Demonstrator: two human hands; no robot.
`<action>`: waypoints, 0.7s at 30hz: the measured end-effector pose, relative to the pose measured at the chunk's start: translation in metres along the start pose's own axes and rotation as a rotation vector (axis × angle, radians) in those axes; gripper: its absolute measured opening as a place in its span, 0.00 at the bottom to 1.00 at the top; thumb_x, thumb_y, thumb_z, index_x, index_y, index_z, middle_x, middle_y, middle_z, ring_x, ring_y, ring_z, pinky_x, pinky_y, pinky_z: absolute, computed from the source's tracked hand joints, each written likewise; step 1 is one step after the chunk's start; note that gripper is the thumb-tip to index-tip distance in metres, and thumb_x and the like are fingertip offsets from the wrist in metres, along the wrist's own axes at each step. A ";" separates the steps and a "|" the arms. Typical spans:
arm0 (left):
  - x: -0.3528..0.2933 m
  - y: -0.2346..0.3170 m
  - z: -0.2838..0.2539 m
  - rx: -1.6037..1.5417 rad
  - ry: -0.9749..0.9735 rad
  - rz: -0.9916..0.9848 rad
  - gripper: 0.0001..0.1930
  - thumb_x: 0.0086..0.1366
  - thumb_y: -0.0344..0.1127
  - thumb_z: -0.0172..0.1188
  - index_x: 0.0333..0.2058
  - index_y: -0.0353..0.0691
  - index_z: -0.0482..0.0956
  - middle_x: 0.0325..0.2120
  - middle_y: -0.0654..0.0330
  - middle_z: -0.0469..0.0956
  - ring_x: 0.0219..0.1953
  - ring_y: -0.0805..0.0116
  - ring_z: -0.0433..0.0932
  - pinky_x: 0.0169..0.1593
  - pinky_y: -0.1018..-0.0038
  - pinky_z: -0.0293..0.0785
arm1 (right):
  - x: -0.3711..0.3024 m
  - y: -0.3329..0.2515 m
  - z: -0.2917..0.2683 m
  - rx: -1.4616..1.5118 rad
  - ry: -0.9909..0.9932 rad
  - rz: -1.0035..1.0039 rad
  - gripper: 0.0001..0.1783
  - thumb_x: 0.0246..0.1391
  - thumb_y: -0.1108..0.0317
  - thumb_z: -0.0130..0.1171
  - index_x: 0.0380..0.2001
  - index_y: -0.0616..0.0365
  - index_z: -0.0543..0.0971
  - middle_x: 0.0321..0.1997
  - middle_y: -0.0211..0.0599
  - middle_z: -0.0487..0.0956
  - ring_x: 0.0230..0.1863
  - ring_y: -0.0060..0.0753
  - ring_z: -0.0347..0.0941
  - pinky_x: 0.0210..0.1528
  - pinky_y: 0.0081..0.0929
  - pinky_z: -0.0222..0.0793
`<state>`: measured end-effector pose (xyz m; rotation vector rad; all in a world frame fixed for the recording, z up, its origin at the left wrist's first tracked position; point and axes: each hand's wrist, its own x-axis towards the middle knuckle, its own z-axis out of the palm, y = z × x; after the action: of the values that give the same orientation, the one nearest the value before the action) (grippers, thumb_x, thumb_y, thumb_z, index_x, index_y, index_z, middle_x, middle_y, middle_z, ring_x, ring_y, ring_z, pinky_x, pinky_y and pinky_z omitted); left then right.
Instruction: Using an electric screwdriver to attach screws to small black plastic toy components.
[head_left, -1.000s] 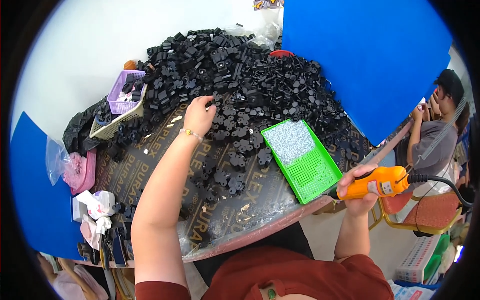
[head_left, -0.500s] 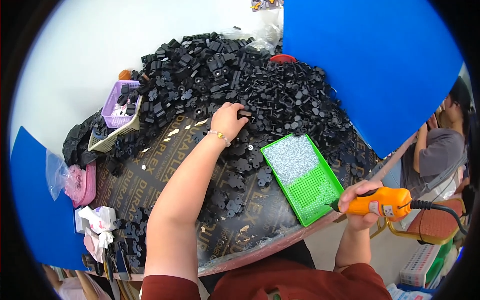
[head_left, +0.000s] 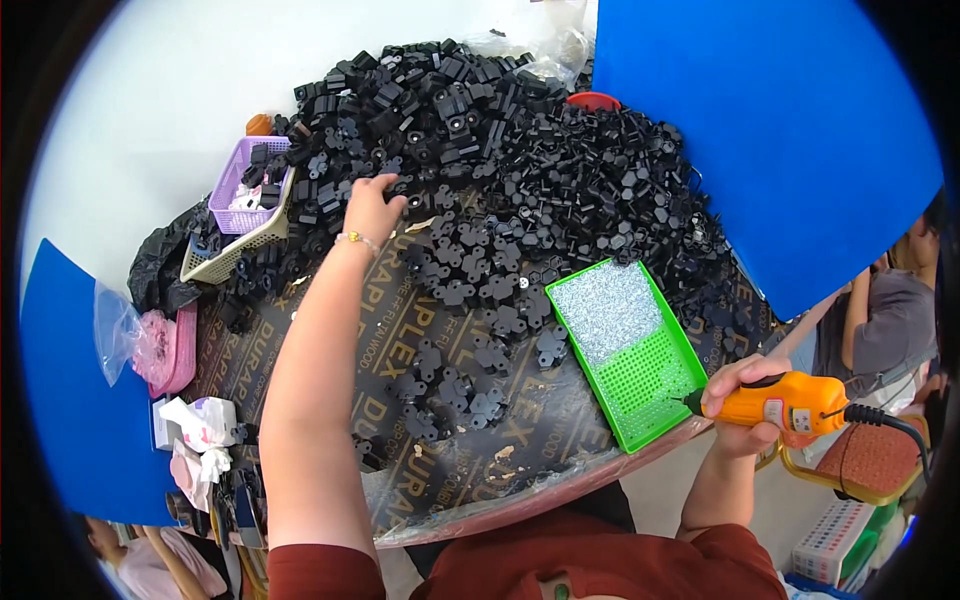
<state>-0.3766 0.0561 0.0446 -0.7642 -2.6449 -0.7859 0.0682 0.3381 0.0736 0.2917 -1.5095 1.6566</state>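
My left hand (head_left: pixel 372 212) reaches out over the near edge of a pile of black plastic parts (head_left: pixel 420 120). Its thumb and fingers are apart beside some of the parts, and I see nothing held between them. At the right, my right hand (head_left: pixel 738 405) is closed round an orange electric screwdriver (head_left: pixel 785 403), whose cable runs off to the right. The tool's dark tip points left, over the near right edge of a green tray (head_left: pixel 632 442). Small silvery screws (head_left: pixel 605 310) fill the tray's far part, with a few scattered on its perforated near part.
Flat black lobed pieces (head_left: pixel 470 260) lie in the middle of the table (head_left: pixel 330 350). A purple basket (head_left: pixel 232 215) rests on a beige one at the left, near a pink container (head_left: pixel 180 355) and tissues (head_left: pixel 205 425). Blue panels (head_left: pixel 760 130) flank the table; another person (head_left: pixel 895 320) sits at the right.
My left hand has moved left, away from the smaller black parts, and its fingers have spread. The right hand keeps its hold on the screwdriver. The whole view has shifted slightly.
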 end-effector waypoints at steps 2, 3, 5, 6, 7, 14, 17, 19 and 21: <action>-0.003 0.019 0.008 -0.134 -0.171 -0.073 0.21 0.55 0.40 0.67 0.47 0.40 0.80 0.40 0.47 0.75 0.43 0.52 0.77 0.51 0.66 0.73 | -0.002 0.000 -0.002 -0.033 -0.007 0.003 0.37 0.51 0.36 0.61 0.41 0.64 0.68 0.29 0.44 0.77 0.21 0.25 0.73 0.26 0.16 0.72; -0.010 0.033 0.009 -0.081 -0.241 -0.004 0.20 0.59 0.42 0.64 0.48 0.40 0.79 0.43 0.48 0.75 0.45 0.52 0.76 0.52 0.66 0.72 | -0.003 -0.001 -0.002 -0.045 0.000 0.007 0.37 0.51 0.36 0.61 0.41 0.64 0.68 0.29 0.44 0.77 0.21 0.25 0.73 0.26 0.16 0.72; -0.022 0.034 0.016 -0.190 -0.194 0.246 0.19 0.63 0.44 0.60 0.50 0.41 0.79 0.46 0.49 0.75 0.49 0.51 0.74 0.55 0.65 0.69 | -0.001 -0.004 -0.001 -0.048 -0.006 0.010 0.37 0.51 0.36 0.61 0.41 0.64 0.68 0.29 0.44 0.76 0.21 0.25 0.73 0.26 0.16 0.72; -0.030 0.031 0.020 -0.128 -0.220 0.333 0.22 0.66 0.48 0.56 0.54 0.44 0.76 0.53 0.47 0.72 0.56 0.49 0.70 0.60 0.64 0.65 | -0.001 -0.004 0.000 -0.044 -0.008 0.013 0.37 0.51 0.36 0.61 0.41 0.64 0.68 0.29 0.44 0.76 0.21 0.25 0.73 0.26 0.16 0.72; -0.039 0.037 0.019 -0.048 -0.260 0.405 0.26 0.67 0.53 0.53 0.59 0.46 0.71 0.61 0.45 0.65 0.62 0.47 0.65 0.64 0.62 0.60 | 0.000 -0.005 0.001 -0.049 -0.005 0.011 0.37 0.51 0.36 0.61 0.41 0.64 0.68 0.30 0.44 0.77 0.21 0.25 0.73 0.26 0.16 0.72; -0.079 0.044 0.007 0.127 -0.434 0.448 0.35 0.68 0.61 0.45 0.66 0.44 0.59 0.68 0.46 0.53 0.70 0.48 0.51 0.69 0.61 0.50 | -0.001 -0.002 0.007 -0.021 -0.003 0.027 0.38 0.50 0.36 0.63 0.41 0.63 0.68 0.30 0.44 0.77 0.21 0.24 0.74 0.26 0.17 0.73; -0.094 0.045 -0.004 0.049 -0.432 0.451 0.35 0.67 0.59 0.48 0.64 0.40 0.62 0.66 0.46 0.57 0.68 0.48 0.55 0.68 0.61 0.53 | -0.005 -0.003 0.011 -0.007 0.002 0.039 0.38 0.49 0.36 0.63 0.41 0.63 0.68 0.30 0.44 0.77 0.21 0.24 0.74 0.25 0.17 0.72; -0.106 0.047 -0.009 -0.007 -0.443 0.439 0.34 0.67 0.57 0.49 0.64 0.40 0.63 0.65 0.45 0.59 0.67 0.47 0.57 0.67 0.60 0.56 | -0.008 -0.005 0.012 0.011 -0.006 0.036 0.38 0.49 0.36 0.64 0.41 0.64 0.68 0.30 0.45 0.77 0.21 0.25 0.74 0.25 0.18 0.73; -0.114 0.052 -0.013 -0.079 -0.468 0.410 0.34 0.67 0.57 0.49 0.64 0.41 0.62 0.65 0.45 0.58 0.66 0.47 0.58 0.67 0.61 0.57 | -0.010 -0.007 0.011 0.021 -0.011 0.034 0.38 0.48 0.37 0.64 0.41 0.64 0.68 0.30 0.45 0.77 0.21 0.25 0.74 0.25 0.18 0.73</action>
<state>-0.2529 0.0389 0.0318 -1.6189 -2.6921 -0.6598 0.0751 0.3229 0.0744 0.2883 -1.5138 1.7008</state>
